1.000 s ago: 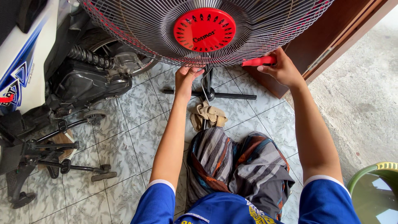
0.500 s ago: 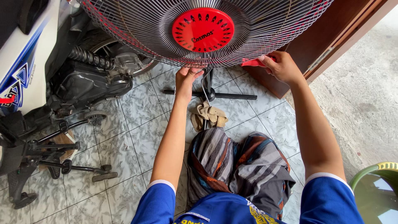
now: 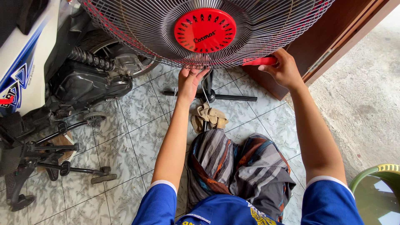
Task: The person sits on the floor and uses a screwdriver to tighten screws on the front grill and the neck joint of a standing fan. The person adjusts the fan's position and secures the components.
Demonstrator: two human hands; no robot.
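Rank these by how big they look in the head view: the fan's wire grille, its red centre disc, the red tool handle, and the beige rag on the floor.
1. Wire grille, though cut off by the frame.
2. Red centre disc.
3. Beige rag, somewhat smaller than the disc; it lies farther away, so unsure.
4. Red tool handle, partly hidden in the right hand.

Fan grille [image 3: 137, 33] top beyond frame

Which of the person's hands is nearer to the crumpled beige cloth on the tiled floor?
Left. The left hand grips the lower rim of the wire fan grille, just above the crumpled beige cloth. The right hand holds a red handle, off to the cloth's right.
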